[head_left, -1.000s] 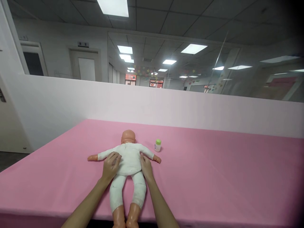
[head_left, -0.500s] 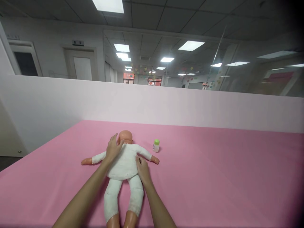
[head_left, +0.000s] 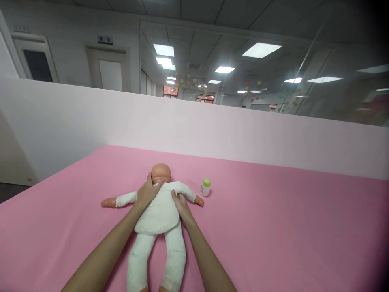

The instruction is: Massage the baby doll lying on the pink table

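A baby doll [head_left: 159,213] with a white cloth body lies stretched out on the pink surface, its arms spread and its bald head away from me. The back of the head seems to face up. My left hand [head_left: 148,192] is wrapped over the doll's left-hand shoulder, thumb by the neck and fingers along the side of the head. On the other side, my right hand [head_left: 182,206] grips the torso below the armpit. Its thumb lies on top and the other fingers are partly hidden beneath. The doll's feet are mostly cut off by the frame's lower edge.
A small clear bottle with a green cap [head_left: 206,187] stands just beyond the doll's right-hand arm. The pink padded surface [head_left: 273,227] ends at a low white wall [head_left: 231,129] along the back. Above that wall is a glass pane.
My right hand has gone from resting curled against the doll's side to gripping it, thumb on top. The doll's torso has shifted slightly, and the camera view has tilted.
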The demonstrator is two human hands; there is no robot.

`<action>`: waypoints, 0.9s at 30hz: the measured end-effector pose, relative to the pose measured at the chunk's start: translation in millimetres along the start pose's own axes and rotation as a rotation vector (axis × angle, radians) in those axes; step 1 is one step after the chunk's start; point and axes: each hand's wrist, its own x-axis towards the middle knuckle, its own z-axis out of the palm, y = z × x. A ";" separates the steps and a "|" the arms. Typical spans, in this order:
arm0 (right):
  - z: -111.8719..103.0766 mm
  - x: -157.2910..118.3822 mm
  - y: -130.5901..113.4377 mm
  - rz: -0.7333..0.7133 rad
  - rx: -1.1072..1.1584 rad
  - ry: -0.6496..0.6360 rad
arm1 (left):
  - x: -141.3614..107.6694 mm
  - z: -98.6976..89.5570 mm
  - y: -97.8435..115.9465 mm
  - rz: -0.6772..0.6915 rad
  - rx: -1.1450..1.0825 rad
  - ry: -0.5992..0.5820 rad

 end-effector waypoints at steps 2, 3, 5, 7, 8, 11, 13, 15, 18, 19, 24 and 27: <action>3.2 -2.0 1.0 0.040 0.041 -0.039 | -0.5 0.4 -1.1 -0.003 -0.020 0.011; 3.6 -2.8 1.8 0.053 0.059 -0.051 | -0.4 0.3 -1.3 -0.010 -0.030 0.012; 3.2 -3.0 4.8 0.064 0.071 -0.059 | 0.8 -0.3 -1.9 -0.028 -0.052 0.002; 3.0 -1.2 9.7 0.054 0.059 -0.048 | 3.3 -0.7 -3.8 -0.039 -0.088 -0.014; 3.3 0.1 12.3 0.040 0.050 -0.043 | 5.0 -0.7 -5.4 -0.046 -0.113 -0.019; 6.0 3.4 16.6 -0.045 0.028 -0.048 | 11.0 0.4 -10.7 -0.088 -0.197 -0.028; 7.8 3.4 14.6 -0.108 0.018 -0.070 | 14.4 1.4 -13.6 -0.100 -0.242 -0.036; 8.9 1.4 9.2 -0.145 -0.008 -0.072 | 16.0 1.9 -15.0 -0.089 -0.288 -0.040; 10.3 -3.9 -1.7 -0.171 -0.057 -0.063 | 14.4 0.8 -13.6 -0.064 -0.419 -0.044; 11.0 -5.9 -5.5 -0.184 -0.064 -0.054 | 13.0 0.0 -12.1 -0.057 -0.464 -0.042; 17.0 -16.3 -23.3 -0.207 -0.084 -0.007 | 5.3 -6.7 1.3 -0.065 -0.499 0.037; 22.3 -23.7 -35.2 -0.204 -0.131 -0.007 | 1.0 -14.1 12.4 -0.071 -0.523 0.083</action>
